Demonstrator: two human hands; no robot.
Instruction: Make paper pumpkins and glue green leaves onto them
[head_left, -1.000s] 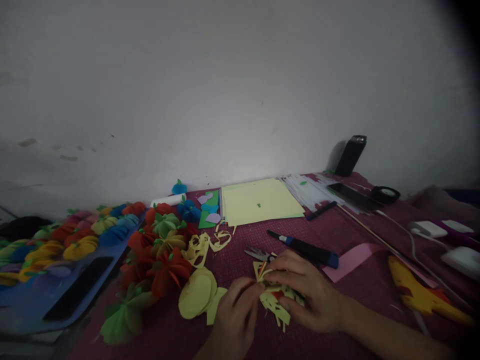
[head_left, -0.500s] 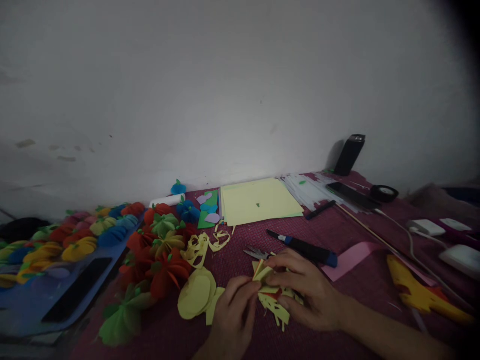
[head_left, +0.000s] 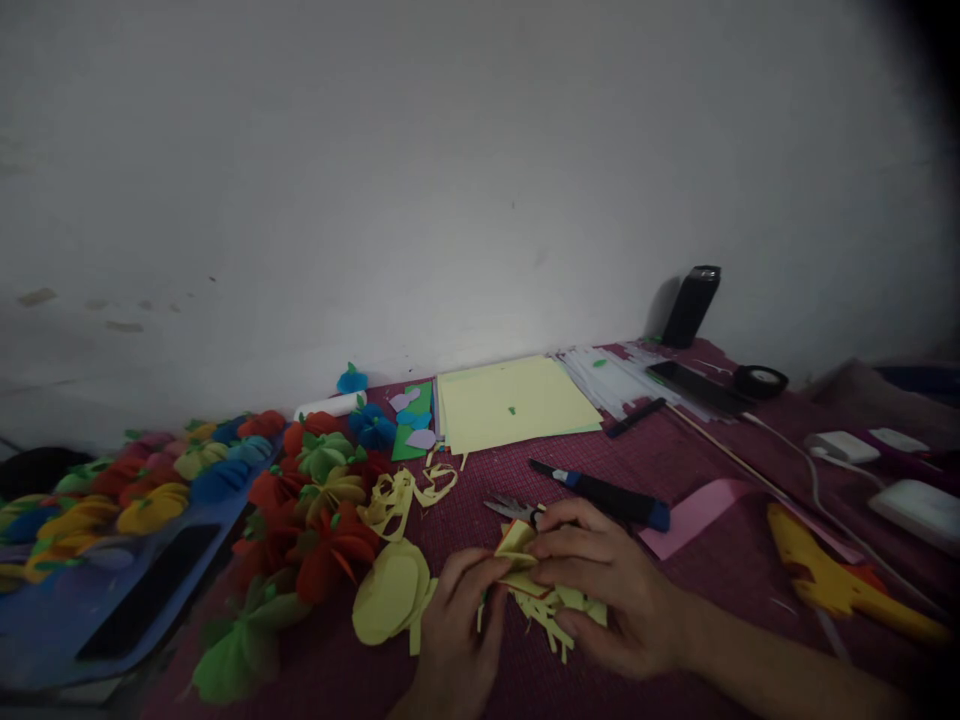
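Observation:
A folded yellow paper piece with red-orange edges is pinched between my two hands above the tabletop. On its near left side, my left hand is closed with thumb and fingers on the paper. My right hand curls over the right side, its fingers on the folds and hiding part of the piece. Beneath the right hand lie thin yellow paper offcuts. Just beyond it rest scissors, their handles mostly covered, and a blue-black utility knife. Yellow cut paper rounds are stacked left of my left hand.
Folded paper pumpkins crowd the left side, with more on a blue board. Yellow sheets lie by the wall. To the right are a pink strip, a phone, black tape and a yellow glue gun.
The yellow piece with red-orange edges has turned and spread between my fingers, showing more of its yellow face. Both hands stay nearly in place; the whole view has shifted slightly.

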